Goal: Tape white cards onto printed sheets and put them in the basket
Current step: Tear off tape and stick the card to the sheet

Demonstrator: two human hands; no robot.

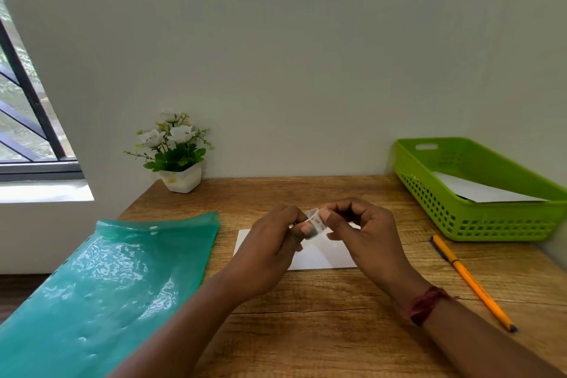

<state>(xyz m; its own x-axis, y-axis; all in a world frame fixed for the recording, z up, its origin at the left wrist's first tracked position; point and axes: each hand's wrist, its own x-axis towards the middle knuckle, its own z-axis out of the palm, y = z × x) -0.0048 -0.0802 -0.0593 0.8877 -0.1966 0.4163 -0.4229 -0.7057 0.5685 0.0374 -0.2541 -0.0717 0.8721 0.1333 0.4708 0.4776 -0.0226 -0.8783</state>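
A small roll of clear tape (316,222) with a printed core is held above the middle of the wooden table. My left hand (273,242) pinches it from the left with thumb and fingers. My right hand (362,233) pinches it from the right, thumb on the roll. Under both hands a white sheet (322,256) lies flat on the table, partly hidden by the hands. The green plastic basket (478,218) stands at the back right with a white sheet (478,190) inside it.
A teal plastic folder (107,285) covers the table's left side and hangs over the edge. An orange pen (469,279) lies on the right, near the basket. A small potted plant (176,153) with white flowers stands at the back left against the wall.
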